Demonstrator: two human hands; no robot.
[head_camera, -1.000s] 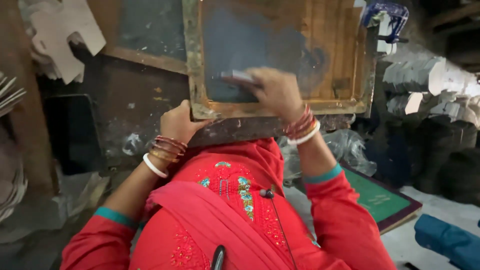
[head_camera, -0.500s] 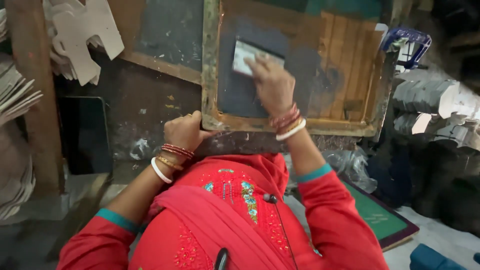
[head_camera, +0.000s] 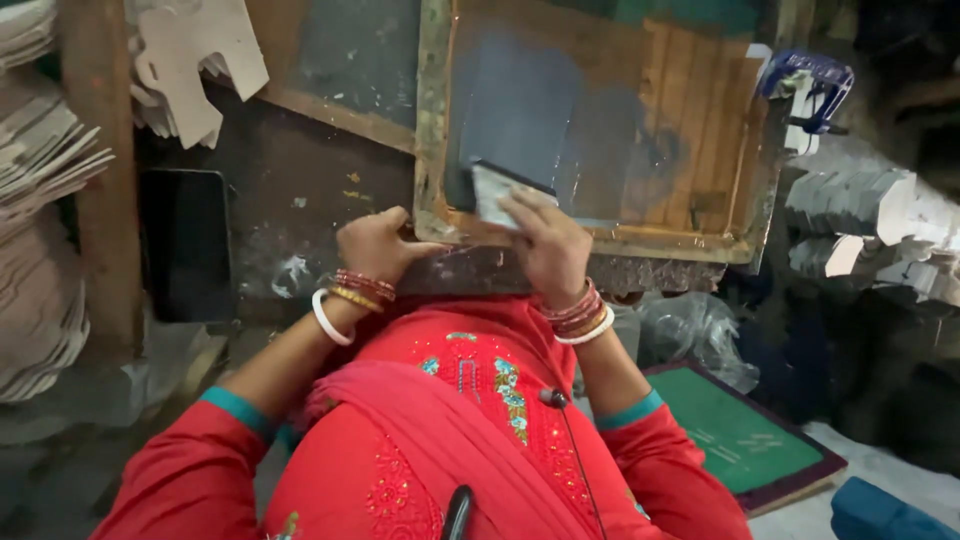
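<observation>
Head view: the person is working at one wooden-framed printing screen with dark grey mesh (head_camera: 600, 130), which is lying flat in front of the body. The right hand (head_camera: 545, 240) is gripping one small flat grey squeegee blade (head_camera: 500, 190), fingers clamped together over its top edge, and is pressing it against the mesh close to the near rail of the frame. The left hand (head_camera: 375, 245) is resting on the near left corner of the frame, fingers curled together against the wood and closed on nothing but the rail. Judged from this position, the ink-pulling stroke is in hand, with the blade at the near end of its travel; the next move is calling for steady downward pressure, a level blade and a firm brace from the left hand so the frame is not shifting.

Count: one screen on the bench, one blade, one second green-meshed screen frame (head_camera: 740, 435) lying low on the right, one blue clamp-like tool (head_camera: 810, 85) at the far right corner, and several stacks of pale die-cut card pieces (head_camera: 40, 200), too many to count
</observation>
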